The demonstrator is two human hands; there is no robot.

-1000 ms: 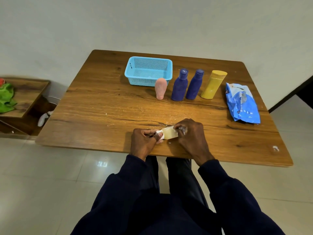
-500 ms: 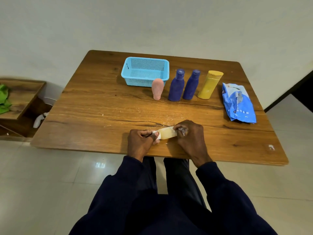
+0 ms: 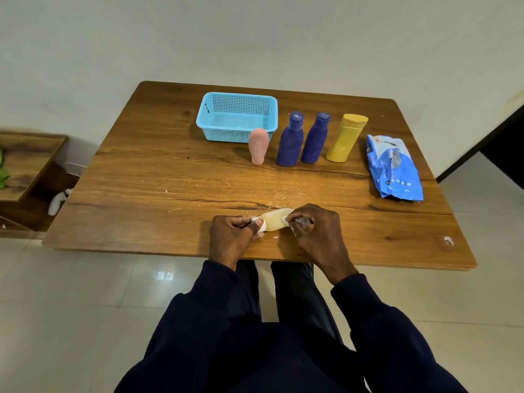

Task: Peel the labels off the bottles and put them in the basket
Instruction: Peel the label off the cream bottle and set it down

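A small pale yellow bottle [image 3: 274, 220] lies on its side near the table's front edge. My left hand [image 3: 231, 239] grips its white-capped end. My right hand [image 3: 317, 232] holds the other end, its fingers pinching a crumpled clear piece of label [image 3: 301, 221]. At the back stands a blue mesh basket [image 3: 209, 114] with pale scraps inside. In front of it and to its right stand a pink bottle [image 3: 258, 146], two dark blue bottles [image 3: 290, 140] [image 3: 315, 139] and a yellow bottle [image 3: 346, 137].
A blue plastic pouch [image 3: 392, 168] lies at the table's right side. Small white flecks are scattered on the wooden table [image 3: 147, 177] beyond my hands. A low wooden shelf [image 3: 27, 163] stands on the floor at the left.
Both hands stay on the pale bottle at the front edge. The bottle has turned slightly and the clear label piece now shows more between my right fingers. The view has shifted a little.
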